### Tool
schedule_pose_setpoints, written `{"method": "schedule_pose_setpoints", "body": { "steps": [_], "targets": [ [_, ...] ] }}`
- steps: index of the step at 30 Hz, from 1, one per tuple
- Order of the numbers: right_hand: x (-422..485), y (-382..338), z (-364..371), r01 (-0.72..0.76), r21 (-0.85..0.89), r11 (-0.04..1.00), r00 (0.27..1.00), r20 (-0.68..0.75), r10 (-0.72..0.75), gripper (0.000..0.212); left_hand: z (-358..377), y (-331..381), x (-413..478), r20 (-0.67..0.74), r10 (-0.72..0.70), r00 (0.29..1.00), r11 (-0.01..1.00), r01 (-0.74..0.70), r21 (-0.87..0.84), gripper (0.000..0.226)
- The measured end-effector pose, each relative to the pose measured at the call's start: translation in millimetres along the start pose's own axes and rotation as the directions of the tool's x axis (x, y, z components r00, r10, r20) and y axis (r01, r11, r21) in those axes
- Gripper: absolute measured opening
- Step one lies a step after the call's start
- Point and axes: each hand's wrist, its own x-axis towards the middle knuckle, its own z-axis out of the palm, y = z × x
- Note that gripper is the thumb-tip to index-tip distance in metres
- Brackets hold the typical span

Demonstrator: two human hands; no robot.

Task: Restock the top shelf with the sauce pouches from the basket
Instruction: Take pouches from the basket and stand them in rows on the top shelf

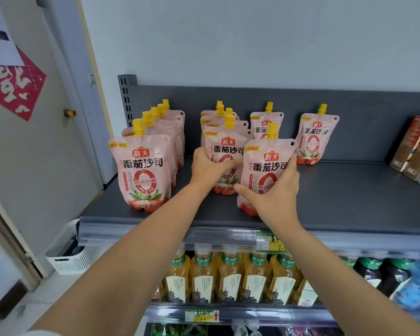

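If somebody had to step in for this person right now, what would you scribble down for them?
Left hand: gripping the front pouch of the middle row.
Right hand: holding another pouch upright on the top shelf, in front of a third row.
Done: left row full, middle row well filled, one lone pouch further right.
Left: settle these two, then fill the bare right side. The white basket is on the floor, lower left; contents not visible.
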Motion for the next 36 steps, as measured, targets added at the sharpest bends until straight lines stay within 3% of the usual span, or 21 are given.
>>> {"method": "schedule_pose_setpoints", "body": {
  "steps": [6, 11, 17, 27, 33, 36],
  "targets": [
    [-2, -1, 3, 0.002, -0.009, 1.000, 1.000, 0.011, -0.002, 0.128, 1, 3, -1, -0.019, 0.015, 1.000, 0.999, -0.014, 0.029, 0.099],
    [-2, -2, 4, -0.004, 0.000, 1.000, 1.000, 0.024, 0.004, 0.128, 1, 5, -1, -0.050, 0.048, 0.998, 0.996, -0.044, 0.073, 0.072],
    [-3, -2, 7, 0.005, 0.010, 1.000, 0.999, 0.034, -0.005, 0.128, 8, 3, -4, -0.060, 0.162, 0.985, 0.942, -0.137, 0.306, 0.078],
    [-3, -3, 11, 0.016, 0.035, 0.999, 0.998, 0.058, -0.018, 0.126, 1, 10, -8, -0.134, 0.162, 0.978, 0.967, -0.131, 0.219, 0.071],
    [-4, -4, 15, 0.030, 0.049, 0.998, 0.999, 0.040, -0.032, 0.112, -1, 8, -8, 0.013, 0.106, 0.994, 0.986, -0.107, 0.130, 0.076],
    [-5, -6, 20, 0.026, 0.046, 0.999, 0.999, 0.036, -0.027, 0.111, -8, 7, -12, 0.040, 0.046, 0.998, 0.999, -0.045, -0.014, 0.062]
  ]
}}
